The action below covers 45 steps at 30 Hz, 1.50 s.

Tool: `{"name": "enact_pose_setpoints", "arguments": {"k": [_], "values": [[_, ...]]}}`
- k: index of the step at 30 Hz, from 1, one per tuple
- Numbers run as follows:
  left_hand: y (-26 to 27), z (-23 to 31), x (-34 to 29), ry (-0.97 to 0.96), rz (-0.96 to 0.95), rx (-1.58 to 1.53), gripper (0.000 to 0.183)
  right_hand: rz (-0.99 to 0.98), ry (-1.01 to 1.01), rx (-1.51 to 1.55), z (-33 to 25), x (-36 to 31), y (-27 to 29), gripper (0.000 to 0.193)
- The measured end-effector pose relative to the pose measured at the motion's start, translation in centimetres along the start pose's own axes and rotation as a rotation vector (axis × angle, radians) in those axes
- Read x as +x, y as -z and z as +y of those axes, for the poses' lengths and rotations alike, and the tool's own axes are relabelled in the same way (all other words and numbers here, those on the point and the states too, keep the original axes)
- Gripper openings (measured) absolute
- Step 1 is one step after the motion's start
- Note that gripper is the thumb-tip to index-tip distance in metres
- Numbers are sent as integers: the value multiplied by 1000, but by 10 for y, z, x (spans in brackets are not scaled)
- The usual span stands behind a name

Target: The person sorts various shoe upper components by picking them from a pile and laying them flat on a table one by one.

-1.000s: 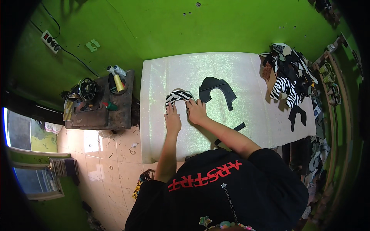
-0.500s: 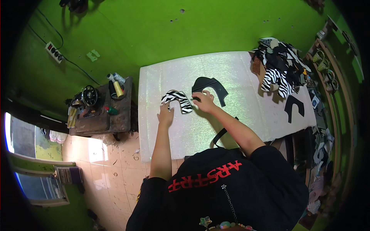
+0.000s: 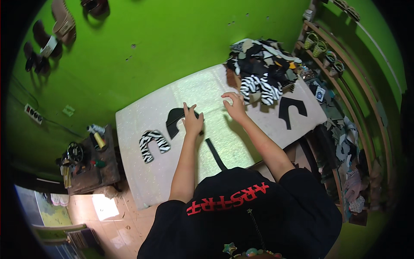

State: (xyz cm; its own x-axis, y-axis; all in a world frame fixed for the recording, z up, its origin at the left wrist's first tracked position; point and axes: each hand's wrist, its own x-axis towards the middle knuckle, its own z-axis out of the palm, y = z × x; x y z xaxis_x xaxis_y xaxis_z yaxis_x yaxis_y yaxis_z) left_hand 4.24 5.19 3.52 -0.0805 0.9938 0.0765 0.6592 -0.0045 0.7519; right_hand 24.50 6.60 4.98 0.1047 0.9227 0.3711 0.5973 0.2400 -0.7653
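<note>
My left hand [image 3: 192, 121] is over the right side of a black curved piece [image 3: 174, 118], its fingers spread; part of the piece is hidden under it. I cannot tell whether the fingers touch it. To the left lies a zebra-striped, U-shaped piece [image 3: 152, 143], apart from both hands. Farther right, my right hand [image 3: 235, 106] hovers above the pale shiny sheet with fingers apart and nothing in them. Nearest to it are zebra-striped pieces [image 3: 261, 89] at the front of a scrap heap. A narrow black strip [image 3: 214, 152] lies between my forearms.
The scrap heap [image 3: 263, 56] covers the table's [image 3: 138, 190] far right corner. Before it lies a black U-shaped cutout [image 3: 292, 108]. A sewing machine stand [image 3: 92, 172] with thread cones is on the left. Wooden racks [image 3: 345, 82] and more scraps line the right.
The view has swung right. My left hand has left the zebra-striped piece for the black curved one. My right hand has moved from the black piece toward the scrap heap.
</note>
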Motion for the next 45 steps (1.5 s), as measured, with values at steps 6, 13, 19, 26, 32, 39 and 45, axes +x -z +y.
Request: {"name": "enact_pose_setpoints", "arguments": {"k": [6, 13, 19, 26, 32, 39, 45], "values": [[-70, 81, 28, -182, -4, -82, 49, 198, 39, -34, 54, 43, 92, 18], [-133, 140, 39, -292, -61, -104, 49, 348, -18, -112, 93, 74, 161, 19], [-162, 172, 60, -380, 1, -53, 50, 416, -79, -233, 103, 101, 194, 15], [-166, 212, 76, -350, 40, 35, 48, 372, -162, -350, 121, 158, 219, 29], [-171, 223, 80, -352, 6, 0, 48, 92, -320, -573, 144, 196, 240, 32], [-172, 227, 85, -369, 36, -15, 45, 291, -170, -458, 159, 201, 251, 24], [-167, 242, 85, -454, 137, -49, 41, 420, 210, 143, 137, 194, 257, 21]]}}
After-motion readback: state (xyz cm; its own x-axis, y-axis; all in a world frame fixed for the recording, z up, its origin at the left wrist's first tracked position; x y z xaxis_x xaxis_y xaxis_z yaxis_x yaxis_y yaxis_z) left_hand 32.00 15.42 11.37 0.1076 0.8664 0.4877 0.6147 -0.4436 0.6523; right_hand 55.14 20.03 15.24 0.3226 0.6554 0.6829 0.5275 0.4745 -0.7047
